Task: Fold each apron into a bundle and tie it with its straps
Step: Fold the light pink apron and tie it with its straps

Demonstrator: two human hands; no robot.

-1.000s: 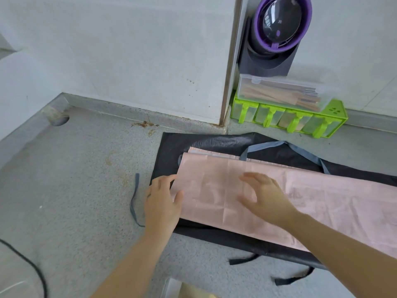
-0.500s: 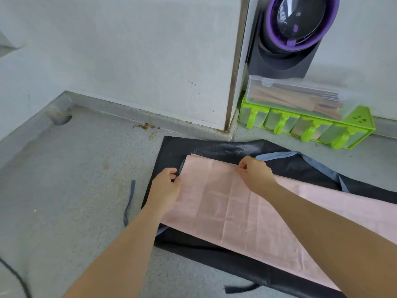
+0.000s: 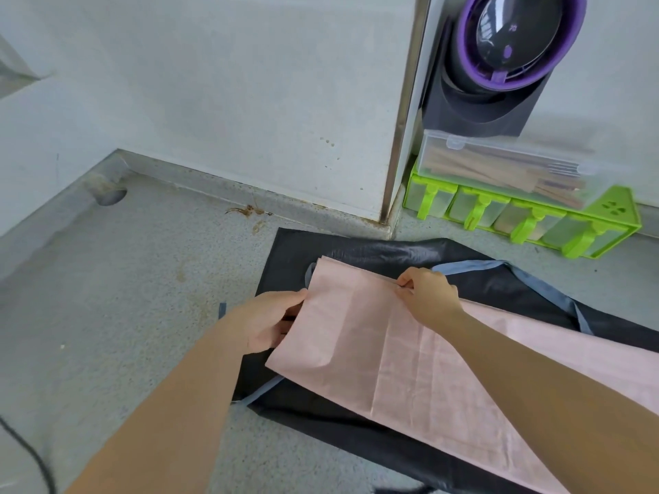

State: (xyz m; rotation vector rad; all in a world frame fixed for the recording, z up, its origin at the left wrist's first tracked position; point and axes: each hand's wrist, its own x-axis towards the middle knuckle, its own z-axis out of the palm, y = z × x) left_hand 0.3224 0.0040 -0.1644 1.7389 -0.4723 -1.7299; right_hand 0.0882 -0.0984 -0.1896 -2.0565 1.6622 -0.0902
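Observation:
A pink apron [image 3: 360, 347], folded into a long strip, lies across a black apron [image 3: 342, 426] spread on the grey speckled counter. Its left end is lifted off the black cloth. My left hand [image 3: 265, 324] grips that left end, fingers under the cloth and thumb on top. My right hand [image 3: 426, 295] pinches the pink apron's far edge. A grey-blue strap [image 3: 545, 283] of the pink apron curves over the black cloth behind my right hand, and another piece of strap [image 3: 262, 390] shows below the lifted end.
A green rack of clear jars [image 3: 520, 219] with a clear box of wooden sticks [image 3: 499, 169] on it stands at the wall, under a purple-rimmed black device [image 3: 499, 58]. A round hole [image 3: 112, 196] is in the counter's far left corner. A black cable [image 3: 32, 458] crosses the bottom left.
My hands went from pressing flat on the pink apron to gripping its left end and far edge. The left end is now lifted and drawn back off the black apron.

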